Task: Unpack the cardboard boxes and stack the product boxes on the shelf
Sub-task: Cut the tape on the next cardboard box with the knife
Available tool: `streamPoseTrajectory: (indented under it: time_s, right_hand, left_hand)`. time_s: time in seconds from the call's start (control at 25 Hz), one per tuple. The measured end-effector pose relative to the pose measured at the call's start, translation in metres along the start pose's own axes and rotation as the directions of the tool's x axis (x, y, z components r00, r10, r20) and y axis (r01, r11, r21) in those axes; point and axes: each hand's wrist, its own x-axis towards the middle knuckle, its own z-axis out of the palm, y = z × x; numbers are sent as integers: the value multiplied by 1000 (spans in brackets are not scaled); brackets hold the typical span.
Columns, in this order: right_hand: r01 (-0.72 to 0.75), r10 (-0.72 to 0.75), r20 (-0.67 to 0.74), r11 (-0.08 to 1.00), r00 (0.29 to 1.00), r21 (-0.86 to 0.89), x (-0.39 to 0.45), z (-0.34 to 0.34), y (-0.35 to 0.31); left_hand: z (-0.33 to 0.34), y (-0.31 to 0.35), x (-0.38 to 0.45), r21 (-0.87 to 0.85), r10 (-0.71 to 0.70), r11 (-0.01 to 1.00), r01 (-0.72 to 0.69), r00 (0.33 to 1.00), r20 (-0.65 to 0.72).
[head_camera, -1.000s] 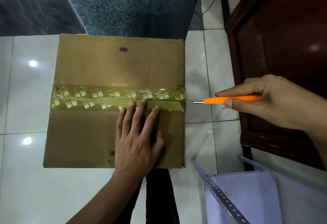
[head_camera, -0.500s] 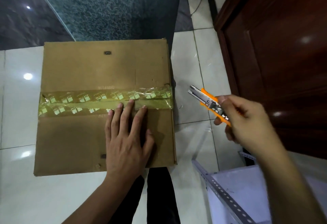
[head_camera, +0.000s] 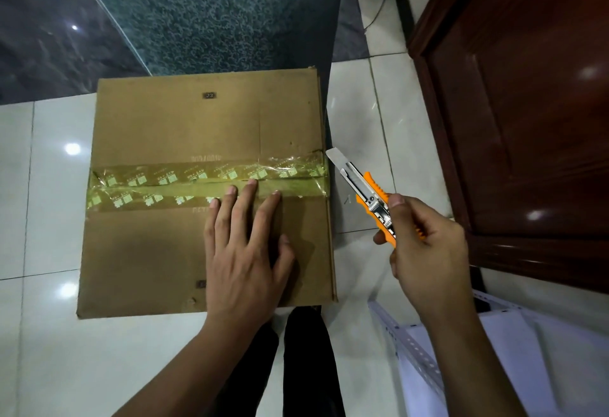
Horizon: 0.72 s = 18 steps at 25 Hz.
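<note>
Cardboard box (head_camera: pixel 204 192) lies flat on the white tiled floor (head_camera: pixel 43 218), its far edge against the dark mat (head_camera: pixel 211 11) and its near edge just ahead of the person's dark trouser legs (head_camera: pixel 306 360). A band of yellowish printed tape (head_camera: pixel 158 185) runs across the middle of its top from the left edge to the right edge, and the flaps under it are closed.

The left hand (head_camera: pixel 245 251) rests palm down on the near right part of the lid, fingers straight and slightly spread, the fingertips (head_camera: pixel 252 182) reaching onto the tape strip and the thumb out toward the box's right edge.

The right hand (head_camera: pixel 425 251) is off the box, over the floor beside its right edge, curled around the orange utility knife (head_camera: pixel 365 192) with the thumb pressed on the metal slider. The blade is extended and points up and left, its tip close to the right end of the tape at the box's edge; I cannot tell whether it touches.

A dark wooden door (head_camera: pixel 527 103) stands to the right. At the near right corner of the floor sits a white metal shelf (head_camera: pixel 494 350) with a perforated post, just behind the right forearm.
</note>
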Motion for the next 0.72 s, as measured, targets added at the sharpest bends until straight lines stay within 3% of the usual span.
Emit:
streamPoseTrajectory:
  time_s: [0.2,0.48,0.72]
  right_hand:
    - [37,-40,-27,994,999,-101,-3,6,-7]
    - [33,-32,-76,999,997,-1,-24,14,-1]
    - [114,-121,-91,990,988,-80,-34,8,6]
  left_hand:
    - [0,1,1,-2,-3,1000,3,1000,-9]
    - [0,2,2,-8,-14,1000,14,1000,-8]
    - [-1,3,2,-6,-14,1000,14,1000,-10]
